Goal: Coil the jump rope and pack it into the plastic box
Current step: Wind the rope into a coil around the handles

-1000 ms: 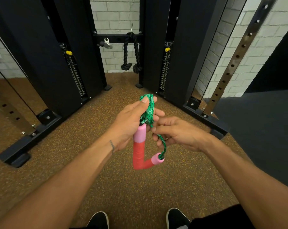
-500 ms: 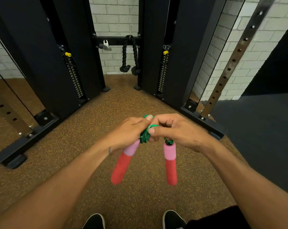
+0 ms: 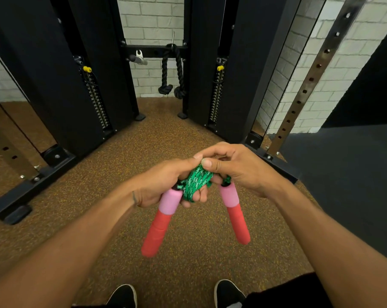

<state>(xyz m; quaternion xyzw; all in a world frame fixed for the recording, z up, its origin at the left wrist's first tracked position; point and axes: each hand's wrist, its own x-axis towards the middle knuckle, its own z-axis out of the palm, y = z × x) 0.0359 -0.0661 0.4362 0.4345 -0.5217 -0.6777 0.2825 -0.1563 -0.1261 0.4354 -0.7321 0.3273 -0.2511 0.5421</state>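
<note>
The jump rope's green cord is bunched into a tight coil between both hands at chest height. My left hand grips the coil from the left, thumb on top. My right hand pinches the coil's top with thumb and fingers. Two pink-and-red foam handles hang down and splay apart: the left handle points down-left, the right handle points down-right. No plastic box is in view.
A black cable machine with two weight stacks stands ahead, and a black knotted rope attachment hangs from its crossbar. Its base rails lie on the brown speckled floor. A dark mat is at right. My shoes are below.
The handles went from lying together in an L shape to hanging apart, one under each hand. My right hand moved up onto the top of the coil, and both hands dropped lower.
</note>
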